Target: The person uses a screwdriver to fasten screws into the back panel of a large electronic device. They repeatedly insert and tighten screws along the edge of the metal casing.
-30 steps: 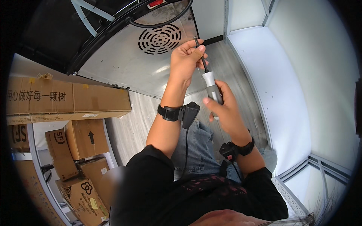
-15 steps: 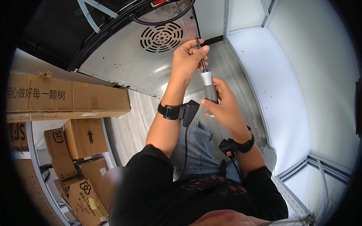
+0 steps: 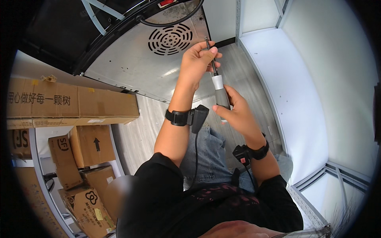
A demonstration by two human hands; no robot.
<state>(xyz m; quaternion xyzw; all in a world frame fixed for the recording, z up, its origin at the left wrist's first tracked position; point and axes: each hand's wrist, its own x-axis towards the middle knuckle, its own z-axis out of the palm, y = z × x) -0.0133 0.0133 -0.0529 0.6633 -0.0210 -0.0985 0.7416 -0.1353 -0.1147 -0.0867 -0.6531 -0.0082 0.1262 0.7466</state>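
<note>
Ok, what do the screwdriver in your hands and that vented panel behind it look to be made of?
The slim screwdriver: its thin shaft looks like dark metal, with a pale collar and a matte grey handle, probably plastic or rubber. The left hand pinches the shaft and the right hand wraps the handle. The flat silver vented panel looks like bare sheet metal, with a dull sheen and punched round slots.

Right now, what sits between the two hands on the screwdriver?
In the head view, the white collar of the screwdriver, between the left hand on the shaft and the right hand on the grey handle.
</note>
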